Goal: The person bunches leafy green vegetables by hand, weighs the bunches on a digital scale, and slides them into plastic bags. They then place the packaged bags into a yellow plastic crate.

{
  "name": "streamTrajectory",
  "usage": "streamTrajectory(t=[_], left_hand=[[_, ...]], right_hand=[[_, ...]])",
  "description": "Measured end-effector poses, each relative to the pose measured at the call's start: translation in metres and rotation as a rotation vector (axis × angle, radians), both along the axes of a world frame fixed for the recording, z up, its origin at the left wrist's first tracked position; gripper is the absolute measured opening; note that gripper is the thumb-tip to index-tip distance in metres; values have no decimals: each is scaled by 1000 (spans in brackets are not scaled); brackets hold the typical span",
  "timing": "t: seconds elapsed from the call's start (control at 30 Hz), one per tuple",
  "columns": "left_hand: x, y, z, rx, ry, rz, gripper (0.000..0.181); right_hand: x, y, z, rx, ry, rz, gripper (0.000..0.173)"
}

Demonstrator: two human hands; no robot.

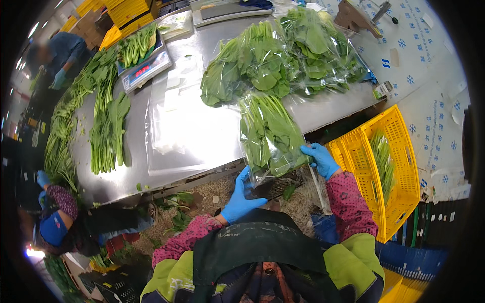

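A clear plastic bag of leafy greens (271, 132) lies over the table's front edge, stems pointing away from me and leaves towards me. My right hand (322, 160), in a blue glove, pinches the bag's near right corner. By its near left corner is my left hand (240, 199), gloved alike, with thumb and fingers spread; whether its fingertips touch the plastic I cannot tell. More bagged greens (261, 62) lie just beyond, towards the back right. Flat clear bags (166, 151) are spread on the metal table (134, 151) to the left.
Loose greens (108, 136) lie farther left, near a digital scale (146, 72) loaded with greens. A yellow crate (401, 170) holding greens stands at my right. Two other people work at the left, one person's sleeve (62, 200) close to the table. Leaves (182, 221) litter the floor.
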State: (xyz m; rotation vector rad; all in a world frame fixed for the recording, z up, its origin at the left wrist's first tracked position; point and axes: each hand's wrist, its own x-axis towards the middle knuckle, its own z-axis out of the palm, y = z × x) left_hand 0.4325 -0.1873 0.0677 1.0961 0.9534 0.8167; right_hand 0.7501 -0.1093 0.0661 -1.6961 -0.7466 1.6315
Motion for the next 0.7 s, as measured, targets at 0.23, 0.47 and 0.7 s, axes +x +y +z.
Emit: streamTrajectory(t=[0.23, 0.47, 0.7], left_hand=[[8, 44, -43, -493, -265, 217, 19], [-26, 13, -17, -897, -427, -191, 25], [28, 8, -18, -762, -269, -461, 39]], right_hand=[[-26, 7, -2, -97, 535, -76, 36], [-41, -61, 54, 136, 603, -283, 45], [56, -158, 147, 502, 416, -602, 55]])
